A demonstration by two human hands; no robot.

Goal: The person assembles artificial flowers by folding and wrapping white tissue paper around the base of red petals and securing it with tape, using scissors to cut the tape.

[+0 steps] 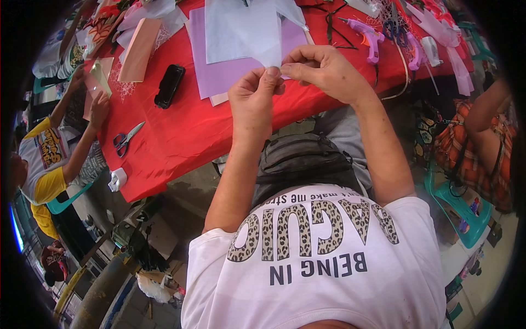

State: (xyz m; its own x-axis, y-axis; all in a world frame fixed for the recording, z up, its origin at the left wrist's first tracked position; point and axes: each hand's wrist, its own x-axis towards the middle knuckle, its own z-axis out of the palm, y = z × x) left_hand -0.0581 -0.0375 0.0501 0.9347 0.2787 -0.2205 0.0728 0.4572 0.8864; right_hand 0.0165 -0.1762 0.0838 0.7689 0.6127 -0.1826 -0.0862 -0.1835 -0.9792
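Both my hands meet at the gathered lower tip of a translucent white wrapping sheet (265,35), above the table's near edge. Thumb and fingers of my left hand (257,92) pinch that tip. My right hand (322,72) touches it from the right side, fingertips closed together; its hold is partly hidden by the fingers. Beneath lie a pale bluish-white sheet (224,45) and a stack of purple sheets (205,78), with a peach sheet (218,99) poking out at the bottom.
On the red tablecloth (164,135) lie an open black case (169,86), scissors (128,139), a white tape dispenser (117,179) and folded peach paper (140,49). At right are a pink glue gun (367,37) with cord and dark-handled scissors (395,31). A person at left handles sheets; another sits at right.
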